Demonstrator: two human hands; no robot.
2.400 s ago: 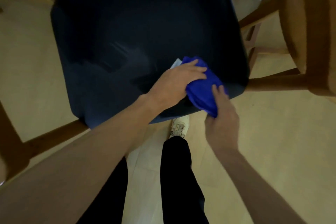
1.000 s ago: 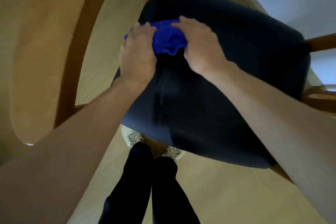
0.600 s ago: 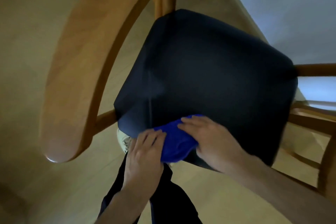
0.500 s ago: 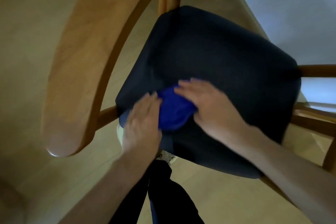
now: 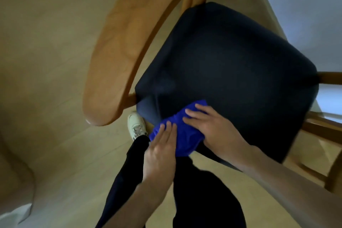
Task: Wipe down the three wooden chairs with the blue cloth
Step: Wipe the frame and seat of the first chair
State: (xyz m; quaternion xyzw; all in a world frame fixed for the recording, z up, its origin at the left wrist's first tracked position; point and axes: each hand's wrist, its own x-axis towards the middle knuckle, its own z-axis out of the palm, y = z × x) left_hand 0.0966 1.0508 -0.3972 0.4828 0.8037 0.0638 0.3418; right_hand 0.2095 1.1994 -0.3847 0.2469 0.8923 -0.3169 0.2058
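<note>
Cloth: the blue cloth (image 5: 182, 131) lies bunched at the near edge of the dark seat pad (image 5: 231, 72), draped partly over the near-left corner. Both hands are on it. The left hand (image 5: 161, 152) lies flat on the near-left part of the cloth, fingers straight and close together, pressing rather than gripping. The right hand (image 5: 211, 129) covers the far-right part, fingers extended and slightly spread, also pressing flat; nothing is pinched or curled around.

Reading: two flat palms spread the load across the wad, so more fabric meets the pad and the bundle does not roll or unfold under the push. Holding it at the seat's rim suggests the edge and corner of the pad are being wiped, where the padding turns downward.

Chair: the wooden backrest (image 5: 125, 46) curves on the left of the seat, its rounded end near the cloth but apart from it. A wooden rail (image 5: 331, 77) leaves the seat on the right. Parts of another wooden frame (image 5: 323, 131) show at the right, near side. A white shoe (image 5: 136, 126) stands on the pale floor (image 5: 46, 52) just beside the near-left seat corner, under the backrest end.

Progress, as judgement: seat wiping under way on this chair; its wooden parts are probably due next. How many chairs are done cannot be told.
</note>
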